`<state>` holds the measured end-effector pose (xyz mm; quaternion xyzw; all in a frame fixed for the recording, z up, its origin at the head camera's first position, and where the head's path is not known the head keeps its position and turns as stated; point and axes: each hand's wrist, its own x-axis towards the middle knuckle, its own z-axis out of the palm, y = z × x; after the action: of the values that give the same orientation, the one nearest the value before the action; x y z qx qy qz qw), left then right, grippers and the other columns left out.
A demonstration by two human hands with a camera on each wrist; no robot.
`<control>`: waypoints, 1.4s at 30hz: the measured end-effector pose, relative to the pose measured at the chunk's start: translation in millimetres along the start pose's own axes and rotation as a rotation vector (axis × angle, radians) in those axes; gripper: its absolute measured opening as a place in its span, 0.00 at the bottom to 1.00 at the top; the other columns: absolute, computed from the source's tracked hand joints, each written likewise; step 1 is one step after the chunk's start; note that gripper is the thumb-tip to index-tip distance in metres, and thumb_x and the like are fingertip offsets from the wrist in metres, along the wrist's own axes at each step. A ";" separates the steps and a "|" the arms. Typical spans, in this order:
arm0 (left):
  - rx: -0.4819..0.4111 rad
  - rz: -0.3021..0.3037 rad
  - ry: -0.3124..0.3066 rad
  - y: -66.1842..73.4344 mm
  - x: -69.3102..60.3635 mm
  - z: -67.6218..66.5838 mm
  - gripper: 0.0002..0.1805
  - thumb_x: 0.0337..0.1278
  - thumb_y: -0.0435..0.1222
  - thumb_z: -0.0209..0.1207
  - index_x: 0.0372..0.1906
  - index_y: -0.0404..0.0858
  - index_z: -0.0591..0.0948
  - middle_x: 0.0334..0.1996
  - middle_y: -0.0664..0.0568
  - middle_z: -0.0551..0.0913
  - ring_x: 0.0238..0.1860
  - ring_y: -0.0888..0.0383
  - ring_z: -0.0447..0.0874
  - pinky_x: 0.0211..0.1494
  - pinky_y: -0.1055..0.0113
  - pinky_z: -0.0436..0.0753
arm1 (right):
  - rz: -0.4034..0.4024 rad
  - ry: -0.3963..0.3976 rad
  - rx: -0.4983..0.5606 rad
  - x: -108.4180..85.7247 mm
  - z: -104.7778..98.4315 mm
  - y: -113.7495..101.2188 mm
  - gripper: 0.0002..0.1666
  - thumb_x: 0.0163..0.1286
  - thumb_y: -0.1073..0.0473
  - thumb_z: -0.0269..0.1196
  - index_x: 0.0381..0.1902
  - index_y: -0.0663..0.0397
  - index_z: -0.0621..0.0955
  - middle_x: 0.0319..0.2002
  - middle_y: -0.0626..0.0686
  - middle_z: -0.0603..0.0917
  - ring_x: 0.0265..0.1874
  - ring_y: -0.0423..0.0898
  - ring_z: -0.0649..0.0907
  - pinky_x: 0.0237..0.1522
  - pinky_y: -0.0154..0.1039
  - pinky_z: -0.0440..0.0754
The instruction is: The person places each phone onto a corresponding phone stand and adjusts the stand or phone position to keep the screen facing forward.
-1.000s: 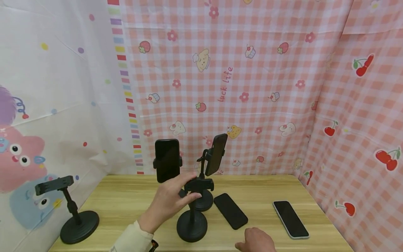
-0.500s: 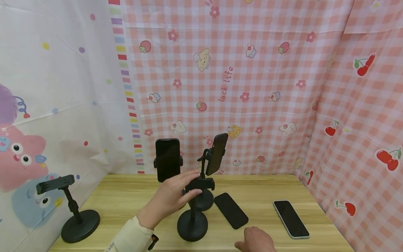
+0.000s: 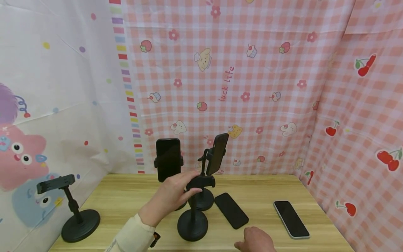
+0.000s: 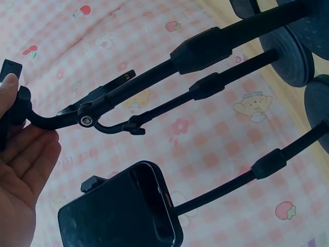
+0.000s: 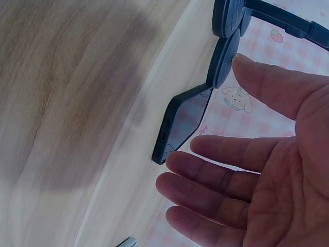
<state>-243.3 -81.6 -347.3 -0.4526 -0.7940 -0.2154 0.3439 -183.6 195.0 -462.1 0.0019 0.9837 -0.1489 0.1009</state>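
My left hand (image 3: 171,190) grips the clamp head of a black phone stand (image 3: 192,225) in the middle of the table; the thumb lies on the near side and the fingers behind. In the left wrist view the stand's bent neck (image 4: 51,122) runs from my fingers to its pole. That clamp carries no phone. My right hand (image 3: 256,240) hovers low at the front edge, holding nothing; its fingers are loosely extended in the right wrist view. Nearest to it lies a black phone (image 3: 231,210), flat on the wood. Farther right is a white-edged phone (image 3: 291,219).
Behind my left hand stand two more stands, one bearing an upright phone (image 3: 168,160), the other a sideways-turned phone (image 3: 217,154). Another stand (image 3: 80,225) with a bare clamp is at the left edge of the wooden table (image 3: 126,189). Printed cloth (image 3: 252,70) hangs behind.
My left hand keeps its grip on the clamp head and has shifted very slightly. The view has drifted a little; the right hand and the phones stay put.
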 end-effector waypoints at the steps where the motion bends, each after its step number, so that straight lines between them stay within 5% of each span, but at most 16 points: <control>1: -0.003 0.001 0.005 -0.4 1.0 -0.5 0.27 0.52 0.41 0.72 0.56 0.33 0.80 0.51 0.45 0.85 0.47 0.54 0.86 0.49 0.62 0.83 | 0.000 -0.002 0.000 0.3 0.1 0.1 0.21 0.60 0.49 0.72 0.24 0.61 0.78 0.23 0.52 0.75 0.24 0.47 0.75 0.32 0.48 0.79; 21: -0.020 -0.094 -0.068 -1.9 12.8 -7.6 0.23 0.57 0.42 0.69 0.54 0.34 0.82 0.46 0.47 0.87 0.42 0.56 0.87 0.45 0.63 0.84 | -0.065 0.072 -0.012 3.8 -6.1 3.3 0.22 0.59 0.48 0.73 0.23 0.61 0.79 0.23 0.52 0.77 0.23 0.48 0.77 0.30 0.50 0.79; 26: -0.020 -0.115 -0.083 -0.8 12.6 -8.4 0.23 0.58 0.43 0.68 0.55 0.35 0.82 0.48 0.47 0.86 0.43 0.56 0.87 0.46 0.62 0.84 | -0.075 0.084 -0.023 10.3 -9.7 5.6 0.25 0.59 0.48 0.73 0.31 0.67 0.81 0.28 0.57 0.81 0.29 0.53 0.81 0.34 0.54 0.81; 30: -0.026 -0.125 -0.076 -0.3 11.3 -7.8 0.23 0.58 0.43 0.68 0.55 0.35 0.81 0.48 0.48 0.86 0.44 0.56 0.86 0.46 0.62 0.84 | -0.087 0.091 -0.038 16.8 -11.4 7.8 0.27 0.59 0.48 0.73 0.36 0.70 0.82 0.32 0.61 0.83 0.34 0.57 0.83 0.38 0.56 0.82; 42: -0.070 -0.138 -0.027 0.1 7.3 -2.9 0.24 0.55 0.43 0.71 0.54 0.35 0.82 0.48 0.48 0.86 0.47 0.55 0.86 0.49 0.61 0.83 | -0.108 0.245 -0.090 34.0 -13.9 11.1 0.25 0.55 0.45 0.75 0.28 0.64 0.80 0.28 0.57 0.82 0.29 0.55 0.83 0.33 0.55 0.81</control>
<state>-244.8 -79.2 -339.9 -0.4113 -0.8199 -0.2600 0.3016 -219.3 208.9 -459.1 -0.0372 0.9930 -0.1086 -0.0280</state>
